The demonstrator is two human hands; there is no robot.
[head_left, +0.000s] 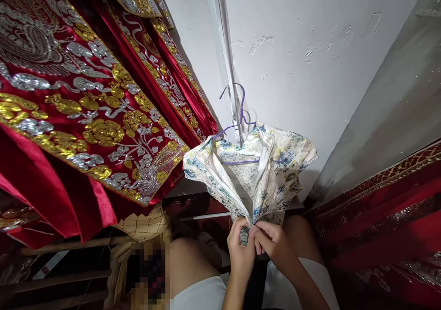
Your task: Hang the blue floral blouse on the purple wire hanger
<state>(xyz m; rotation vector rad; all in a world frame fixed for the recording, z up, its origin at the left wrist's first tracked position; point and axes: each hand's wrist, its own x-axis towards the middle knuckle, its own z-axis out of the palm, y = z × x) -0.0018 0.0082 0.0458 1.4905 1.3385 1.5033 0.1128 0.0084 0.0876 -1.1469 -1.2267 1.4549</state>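
Observation:
A cream short-sleeved dress [284, 163] with a blue and yellow floral print hangs on a purple hanger [243, 103], its front opening spread in a V. At the bottom of that opening, my left hand [241, 243] is closed on the dress edge. My right hand [270, 239] pinches the dress fabric right beside it, and the fingertips of both hands meet. Any zipper pull or fastener between the fingers is hidden. Below my hands, the lower part of the dress is mostly out of sight.
Red cloth with gold and silver sequin embroidery [103, 131] hangs at the left, above a wooden rack [69, 278]. A metal strip [223, 39] runs down the white wall [310, 34] behind the hanger. More red fabric [389, 227] covers the right side.

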